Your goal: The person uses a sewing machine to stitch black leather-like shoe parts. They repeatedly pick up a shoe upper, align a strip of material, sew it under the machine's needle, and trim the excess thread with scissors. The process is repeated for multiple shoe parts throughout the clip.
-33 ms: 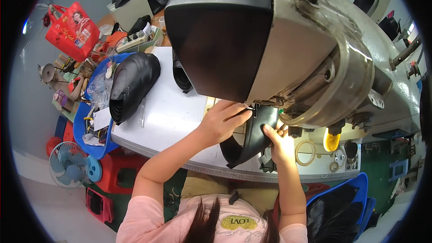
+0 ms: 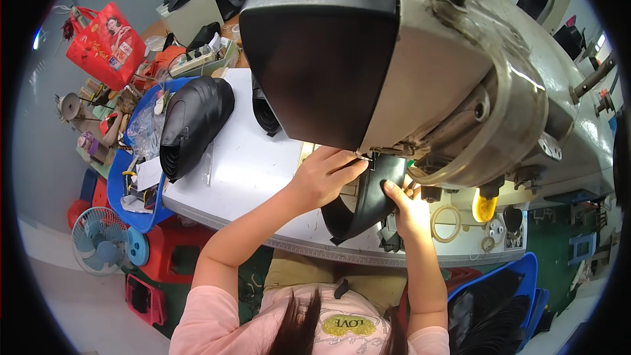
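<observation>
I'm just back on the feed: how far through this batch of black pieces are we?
Done, apparently: a stack of black pieces lies at the left of the white table, though I can't tell whether they are finished. In hand: the left hand and right hand hold one curved black piece under the sewing machine head. Left, possibly: more black pieces fill the blue bin at lower right.

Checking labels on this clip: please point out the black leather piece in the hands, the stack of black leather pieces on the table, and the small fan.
black leather piece (image 2: 368,207), head view, its curved middle.
stack of black leather pieces (image 2: 194,121), head view, top piece.
small fan (image 2: 98,240), head view, grille.
</observation>
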